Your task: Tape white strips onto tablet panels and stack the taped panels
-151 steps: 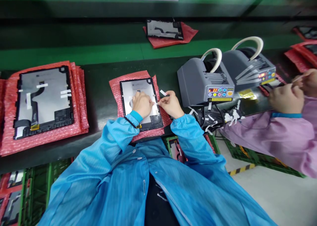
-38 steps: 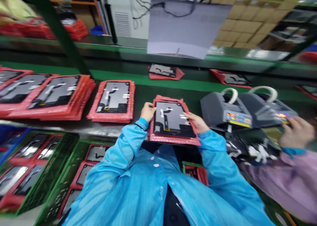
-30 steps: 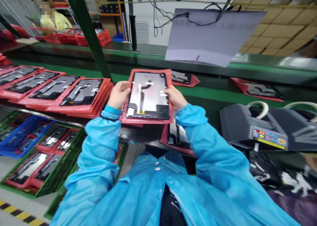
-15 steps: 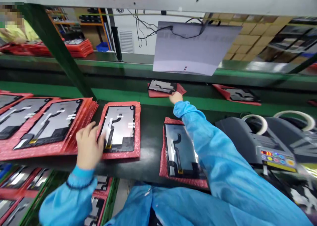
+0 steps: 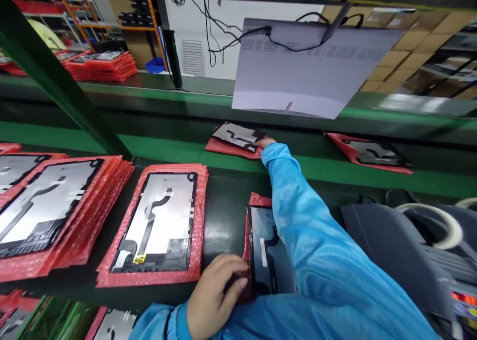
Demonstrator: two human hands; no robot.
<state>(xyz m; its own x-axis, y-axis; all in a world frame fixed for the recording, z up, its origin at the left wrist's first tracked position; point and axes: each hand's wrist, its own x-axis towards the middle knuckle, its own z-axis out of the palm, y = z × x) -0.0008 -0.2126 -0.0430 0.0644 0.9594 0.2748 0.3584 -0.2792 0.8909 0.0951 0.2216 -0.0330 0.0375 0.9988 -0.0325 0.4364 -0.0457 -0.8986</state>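
A tablet display panel [image 5: 265, 245], black-framed with a white tape strip, lies on a red bubble-wrap bag [image 5: 253, 199] close to me. My blue sleeve hides much of it. My left hand [image 5: 215, 295] curls against the bag's left edge, beside the panel. My right hand [image 5: 267, 142], almost hidden by its cuff, stretches forward to the edge of a far red bag [image 5: 223, 147]. That bag carries another silver-backed panel [image 5: 236, 135]. What the fingers of my right hand touch cannot be told.
Left of me lie stacks of bagged panels [image 5: 156, 225] [image 5: 44, 211] on the dark bench [image 5: 223, 225]. A grey tape dispenser [image 5: 395, 240] stands at right. Another bagged panel [image 5: 368, 153] lies on the far green shelf [image 5: 298, 161]. A grey sheet [image 5: 309, 66] hangs overhead.
My left hand has moved from the stack to the near bag's edge. My right arm has stretched further forward to the far bag. The view has swung, and the near panel now looks darker.
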